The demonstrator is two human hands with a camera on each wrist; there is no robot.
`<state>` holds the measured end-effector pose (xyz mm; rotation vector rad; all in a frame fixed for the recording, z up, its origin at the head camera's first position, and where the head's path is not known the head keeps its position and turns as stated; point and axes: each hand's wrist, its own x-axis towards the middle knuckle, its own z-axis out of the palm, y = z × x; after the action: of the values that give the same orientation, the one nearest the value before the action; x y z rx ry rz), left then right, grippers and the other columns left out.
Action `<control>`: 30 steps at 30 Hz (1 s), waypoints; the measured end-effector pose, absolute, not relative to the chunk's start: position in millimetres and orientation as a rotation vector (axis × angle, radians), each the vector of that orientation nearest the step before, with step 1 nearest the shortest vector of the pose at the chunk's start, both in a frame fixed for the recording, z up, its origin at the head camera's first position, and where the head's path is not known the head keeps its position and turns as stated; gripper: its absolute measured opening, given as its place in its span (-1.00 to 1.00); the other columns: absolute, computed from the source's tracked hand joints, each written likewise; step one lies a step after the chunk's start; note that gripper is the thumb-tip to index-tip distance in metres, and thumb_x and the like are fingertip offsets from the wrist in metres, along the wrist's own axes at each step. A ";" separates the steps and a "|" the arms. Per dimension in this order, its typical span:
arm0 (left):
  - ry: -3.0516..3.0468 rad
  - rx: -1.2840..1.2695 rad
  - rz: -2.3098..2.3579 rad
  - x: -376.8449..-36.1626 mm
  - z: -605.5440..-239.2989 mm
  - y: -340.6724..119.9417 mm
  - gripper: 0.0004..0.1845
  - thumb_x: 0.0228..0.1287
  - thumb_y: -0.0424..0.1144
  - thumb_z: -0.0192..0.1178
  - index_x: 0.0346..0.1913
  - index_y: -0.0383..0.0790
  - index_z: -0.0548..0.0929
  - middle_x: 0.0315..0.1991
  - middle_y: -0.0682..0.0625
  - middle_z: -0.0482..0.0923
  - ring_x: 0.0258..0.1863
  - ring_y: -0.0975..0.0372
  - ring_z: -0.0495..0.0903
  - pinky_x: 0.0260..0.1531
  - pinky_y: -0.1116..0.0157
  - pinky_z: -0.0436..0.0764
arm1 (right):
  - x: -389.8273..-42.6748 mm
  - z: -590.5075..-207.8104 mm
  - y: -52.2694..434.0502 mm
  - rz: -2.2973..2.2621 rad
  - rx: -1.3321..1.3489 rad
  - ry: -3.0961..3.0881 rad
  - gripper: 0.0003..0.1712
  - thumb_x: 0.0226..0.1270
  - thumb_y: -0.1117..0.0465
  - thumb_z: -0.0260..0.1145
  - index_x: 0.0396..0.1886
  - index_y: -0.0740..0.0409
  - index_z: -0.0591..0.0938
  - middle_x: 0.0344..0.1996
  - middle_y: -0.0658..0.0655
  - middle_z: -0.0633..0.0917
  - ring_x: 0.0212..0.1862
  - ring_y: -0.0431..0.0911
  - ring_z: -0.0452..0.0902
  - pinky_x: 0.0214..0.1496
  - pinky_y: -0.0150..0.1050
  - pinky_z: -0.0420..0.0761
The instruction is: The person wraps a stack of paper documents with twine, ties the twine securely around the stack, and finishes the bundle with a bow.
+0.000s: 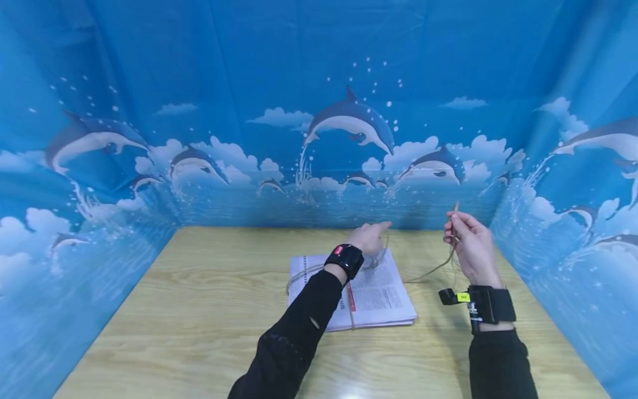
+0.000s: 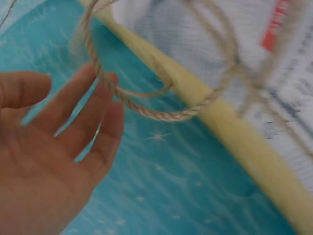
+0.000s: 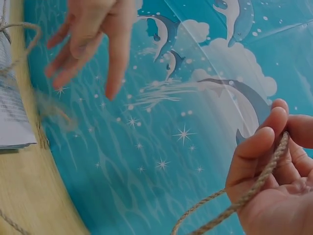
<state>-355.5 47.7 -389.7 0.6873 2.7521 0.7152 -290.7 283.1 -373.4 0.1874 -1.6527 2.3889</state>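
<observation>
A flat stack of newspapers [image 1: 381, 302] lies on the table with twine [image 1: 351, 310] wrapped across it. Over its far edge is my left hand [image 1: 368, 238], the index finger extended. In the left wrist view the fingers of that hand are spread and fairly straight, with a loose loop of twine [image 2: 161, 116] right at their tips. My right hand [image 1: 473, 246], raised to the right of the stack, pinches a twine end between thumb and fingers. From there the twine [image 3: 259, 183] hangs down and runs back toward the papers.
The wooden table [image 1: 209, 288] is bordered at the back and sides by a blue dolphin-print curtain [image 1: 239, 83]. Both wrists carry black straps, and a small black piece with a yellow tag [image 1: 462, 297] sticks out from the right one.
</observation>
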 end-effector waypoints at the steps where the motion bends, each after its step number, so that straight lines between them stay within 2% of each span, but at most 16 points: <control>1: 2.772 0.666 0.717 -356.6 -392.5 43.7 -0.39 0.48 -0.38 -0.14 0.50 0.16 0.21 0.39 0.03 0.40 -0.50 0.31 0.36 -0.37 0.33 0.44 | -291.1 -373.1 282.8 2.380 0.186 -1.658 -0.82 0.43 0.18 0.22 -0.09 0.14 0.64 -0.40 -0.01 0.65 -0.35 -0.21 0.54 -0.37 -0.41 0.55; 2: 2.795 0.658 0.744 -358.1 -395.2 38.8 -0.43 0.47 -0.38 -0.13 0.46 0.12 0.30 0.34 0.02 0.46 -0.57 0.30 0.27 -0.43 0.33 0.37 | -291.7 -372.6 282.7 2.371 0.183 -1.663 -0.82 0.43 0.18 0.22 -0.10 0.14 0.64 -0.41 -0.02 0.65 -0.35 -0.21 0.54 -0.36 -0.41 0.54; 4: 2.854 0.645 0.779 -360.0 -398.8 27.2 -0.63 0.48 -0.34 -0.11 0.18 -0.06 0.59 -0.05 0.00 0.66 -0.57 0.32 0.27 -0.45 0.36 0.32 | -292.7 -371.4 282.7 2.371 0.195 -1.657 -0.81 0.43 0.18 0.22 -0.09 0.16 0.64 -0.40 0.00 0.65 -0.34 -0.21 0.54 -0.36 -0.41 0.55; 5: 2.882 0.629 0.801 -360.5 -400.4 20.6 -0.70 0.48 -0.33 -0.11 0.00 -0.11 0.65 -0.26 0.01 0.64 -0.58 0.33 0.25 -0.47 0.37 0.30 | -293.2 -370.9 282.5 2.370 0.201 -1.658 -0.80 0.43 0.17 0.22 -0.08 0.16 0.64 -0.40 0.00 0.65 -0.34 -0.20 0.54 -0.36 -0.41 0.55; 6: 2.899 0.602 0.834 -361.1 -401.7 13.7 -0.75 0.48 -0.31 -0.08 -0.24 -0.18 0.64 -0.48 0.03 0.53 -0.60 0.33 0.23 -0.50 0.37 0.26 | -293.9 -370.3 282.4 2.380 0.214 -1.648 -0.80 0.43 0.18 0.22 -0.07 0.17 0.63 -0.39 0.01 0.65 -0.34 -0.20 0.54 -0.36 -0.41 0.56; 7: 2.919 0.579 0.835 -361.8 -403.3 7.0 -0.71 0.47 -0.30 -0.07 -0.44 -0.20 0.55 -0.62 0.06 0.35 -0.66 0.29 0.14 -0.56 0.36 0.22 | -294.3 -369.8 282.1 2.390 0.227 -1.639 -0.79 0.43 0.19 0.22 -0.06 0.19 0.63 -0.39 0.02 0.65 -0.33 -0.19 0.54 -0.36 -0.40 0.56; 9: 2.918 0.513 0.801 -361.7 -406.4 -5.5 -0.60 0.45 -0.25 0.00 -0.64 -0.17 0.33 -0.69 0.07 0.03 -0.71 0.26 0.03 -0.63 0.35 0.12 | -294.8 -369.2 281.7 2.401 0.245 -1.635 -0.79 0.43 0.20 0.22 -0.05 0.20 0.62 -0.38 0.03 0.64 -0.33 -0.19 0.54 -0.36 -0.40 0.57; 11: 2.887 0.456 0.727 -359.0 -410.2 -15.2 -0.54 0.37 -0.19 0.15 -0.72 -0.09 0.33 -0.75 0.12 0.07 -0.74 0.29 0.08 -0.67 0.36 0.14 | -295.2 -368.9 281.4 2.403 0.245 -1.640 -0.80 0.43 0.20 0.22 -0.06 0.19 0.63 -0.38 0.03 0.65 -0.33 -0.19 0.54 -0.37 -0.40 0.57; 12: 2.859 0.454 0.667 -357.5 -412.2 -18.7 -0.53 0.31 -0.16 0.23 -0.74 -0.08 0.34 -0.75 0.14 0.13 -0.73 0.30 0.14 -0.66 0.38 0.18 | -295.3 -368.9 281.5 2.403 0.243 -1.641 -0.80 0.43 0.20 0.22 -0.06 0.19 0.63 -0.38 0.03 0.65 -0.34 -0.19 0.55 -0.37 -0.40 0.57; 15: 2.803 0.515 0.512 -351.4 -418.5 -22.6 -0.66 0.10 -0.07 0.44 -0.63 -0.06 0.51 -0.63 0.15 0.36 -0.61 0.29 0.34 -0.58 0.38 0.33 | -295.2 -369.1 281.2 2.400 0.226 -1.655 -0.80 0.43 0.19 0.22 -0.06 0.17 0.63 -0.38 0.02 0.65 -0.34 -0.20 0.55 -0.37 -0.41 0.57; 18: 2.840 0.611 0.417 -346.7 -424.7 -19.0 -0.69 -0.02 -0.10 0.51 -0.55 -0.07 0.54 -0.56 0.16 0.42 -0.53 0.28 0.41 -0.52 0.37 0.40 | -294.9 -369.8 280.4 2.394 0.210 -1.680 -0.78 0.42 0.17 0.24 -0.05 0.17 0.61 -0.36 0.02 0.64 -0.33 -0.21 0.55 -0.36 -0.41 0.57; 22: 2.932 0.663 0.314 -343.9 -434.7 -7.3 -0.58 0.08 -0.12 0.43 -0.70 -0.04 0.39 -0.69 0.16 0.29 -0.61 0.28 0.36 -0.57 0.35 0.37 | -294.1 -371.8 278.8 2.389 0.188 -1.717 -0.74 0.41 0.14 0.25 -0.03 0.18 0.60 -0.34 0.02 0.63 -0.31 -0.21 0.54 -0.33 -0.41 0.57; 25: 2.960 0.658 0.270 -342.7 -442.2 4.6 -0.53 0.21 -0.08 0.34 -0.71 -0.05 0.32 -0.72 0.16 0.23 -0.64 0.28 0.33 -0.56 0.33 0.36 | -293.1 -373.7 278.7 2.387 0.177 -1.730 -0.74 0.42 0.13 0.24 -0.02 0.18 0.59 -0.34 0.01 0.63 -0.30 -0.20 0.53 -0.32 -0.41 0.57; 27: 2.968 0.666 0.273 -341.4 -445.6 13.3 -0.57 0.27 -0.08 0.29 -0.66 -0.06 0.37 -0.69 0.14 0.28 -0.61 0.28 0.37 -0.54 0.31 0.40 | -292.2 -374.8 279.1 2.388 0.178 -1.728 -0.75 0.42 0.14 0.24 -0.02 0.17 0.59 -0.34 0.00 0.63 -0.30 -0.20 0.53 -0.33 -0.41 0.57; 30: 2.994 0.712 0.307 -340.7 -449.7 25.7 -0.78 0.33 -0.19 0.24 -0.49 -0.08 0.56 -0.53 0.14 0.51 -0.45 0.28 0.53 -0.41 0.31 0.51 | -291.1 -376.3 279.5 2.388 0.188 -1.720 -0.76 0.42 0.15 0.23 -0.03 0.17 0.60 -0.35 0.01 0.63 -0.31 -0.20 0.53 -0.34 -0.42 0.57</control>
<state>-340.7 25.7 -449.7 0.7123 2.9941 0.3073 -291.1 279.5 -376.3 0.1880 -1.7199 2.3878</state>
